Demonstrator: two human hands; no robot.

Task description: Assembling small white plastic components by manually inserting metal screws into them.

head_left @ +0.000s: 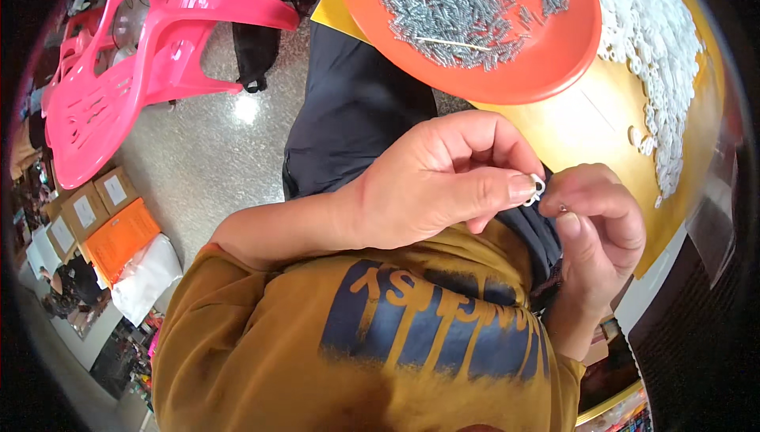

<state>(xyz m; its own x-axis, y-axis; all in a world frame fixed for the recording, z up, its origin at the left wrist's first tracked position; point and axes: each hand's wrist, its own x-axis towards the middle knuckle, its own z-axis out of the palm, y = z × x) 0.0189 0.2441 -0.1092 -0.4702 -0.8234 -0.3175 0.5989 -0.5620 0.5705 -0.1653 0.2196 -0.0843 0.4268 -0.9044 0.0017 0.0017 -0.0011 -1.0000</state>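
Here, mid-frame right: both hands meet above the lap, in front of the yellow bench (586,127).

- Left hand (443,183): comes in from lower left, fingers curled narrow, thumb and forefinger pinched on a small white clip (537,189). The clip shows at the thumb tip, loop-shaped; its long axis seems to run roughly up-down in the frame, though it is too small to be sure.
- Right hand (598,226): enters from lower right, fingers folded in tight. A small grey bit shows between thumb and forefinger at about the knuckle line, probably a spring (561,209); too small to tell for certain.
- Key relation: the clip lies just left of and slightly above the right fingertips, nearly touching. The spring sits to the lower right of the clip. The gap between the two pieces is very small; the left hand is the one bearing the clip, the right is the nearer to the spring.

Around them:
- Orange tray (554,60), top centre, resting on the bench, holding a heap of grey springs (467,1).
- White clips pile (657,60) along the right side of the bench, upper right, curving down the edge.
- Pink plastic chair (134,76), upper left, on a speckled floor (206,163).
- Small cardboard boxes (83,210) and an orange packet (119,238) at the left edge.
- Mustard shirt (301,345) with blue print fills the lower frame; dark trousers (348,115) above the hands.
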